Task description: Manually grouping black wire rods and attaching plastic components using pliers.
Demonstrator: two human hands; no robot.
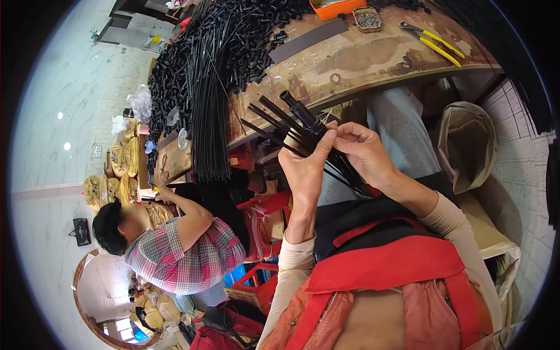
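My left hand is closed round a black umbrella frame, its thin dark ribs fanning out past the fingers toward the table. A stepped black tube rises among the ribs and points away from me. At the base of this tube, my right hand pinches with thumb and forefinger, close against my left thumb. Whatever small piece sits between those fingertips is too small to make out. More rib ends run down below my hands toward my lap.
A wooden workbench carries yellow-handled pliers, a small tub of metal bits, an orange tray and a grey strip. Black tubular parts lie heaped beside bundled rods. A co-worker sits left; a sack stands right.
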